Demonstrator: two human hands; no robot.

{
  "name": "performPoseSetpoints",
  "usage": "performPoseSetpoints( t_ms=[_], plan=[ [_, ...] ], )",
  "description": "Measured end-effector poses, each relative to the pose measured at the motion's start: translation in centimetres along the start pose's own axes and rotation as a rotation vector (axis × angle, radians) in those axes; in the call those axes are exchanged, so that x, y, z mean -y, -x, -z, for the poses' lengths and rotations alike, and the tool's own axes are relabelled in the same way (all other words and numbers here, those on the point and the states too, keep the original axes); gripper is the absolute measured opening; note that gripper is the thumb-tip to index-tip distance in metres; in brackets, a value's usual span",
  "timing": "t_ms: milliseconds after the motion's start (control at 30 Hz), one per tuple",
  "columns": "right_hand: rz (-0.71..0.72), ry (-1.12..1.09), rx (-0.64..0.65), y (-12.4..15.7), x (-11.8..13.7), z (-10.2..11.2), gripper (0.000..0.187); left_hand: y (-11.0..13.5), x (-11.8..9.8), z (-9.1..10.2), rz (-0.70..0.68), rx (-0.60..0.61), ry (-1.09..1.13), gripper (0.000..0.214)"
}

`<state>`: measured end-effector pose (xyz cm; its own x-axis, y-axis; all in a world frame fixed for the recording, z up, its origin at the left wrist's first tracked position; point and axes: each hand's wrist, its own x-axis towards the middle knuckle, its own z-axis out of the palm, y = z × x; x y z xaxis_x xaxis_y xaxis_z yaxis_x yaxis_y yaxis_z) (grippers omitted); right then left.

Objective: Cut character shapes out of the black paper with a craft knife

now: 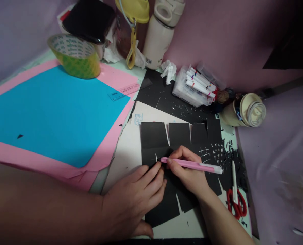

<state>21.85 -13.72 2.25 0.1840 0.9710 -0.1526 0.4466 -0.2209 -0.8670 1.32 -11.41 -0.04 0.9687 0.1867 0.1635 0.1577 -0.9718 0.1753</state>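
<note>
A black paper sheet [153, 136] with slits along its top and bottom edges lies on a white board [123, 149]. My left hand [138, 194] rests flat on the board and the paper's left part, fingers stretched out and holding nothing. In a pen grip, my right hand [187, 166] is closed around a slim pink pen-shaped craft knife [189, 164]. Its tip points left, touching or just above the paper beside my left fingertips, near a short white mark. I cannot make the tip out clearly. Small crossing white cuts [204, 154] show right of my right hand.
Red-handled scissors [236, 206] and a white pen [234, 183] lie at the right among black scraps. Blue paper [56, 115], a ruler [123, 92] and a tape roll [77, 63] are at left. Bottles [157, 41], a marker box [187, 88] and cups [243, 112] stand behind.
</note>
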Motion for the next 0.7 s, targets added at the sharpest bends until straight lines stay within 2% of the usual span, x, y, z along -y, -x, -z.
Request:
performPoseSetpoints(
  t_ms=[367, 700],
  plan=[
    [-0.001, -0.027, 0.020, -0.01, -0.15, -0.14, 0.015, 0.06, 0.02, 0.09, -0.021, 0.002, -0.010, 0.097],
    [0.013, -0.025, 0.038, -0.19, -0.20, -0.01, 0.018, 0.04, -0.01, 0.14, 0.016, -0.002, 0.012, 0.096]
  ],
)
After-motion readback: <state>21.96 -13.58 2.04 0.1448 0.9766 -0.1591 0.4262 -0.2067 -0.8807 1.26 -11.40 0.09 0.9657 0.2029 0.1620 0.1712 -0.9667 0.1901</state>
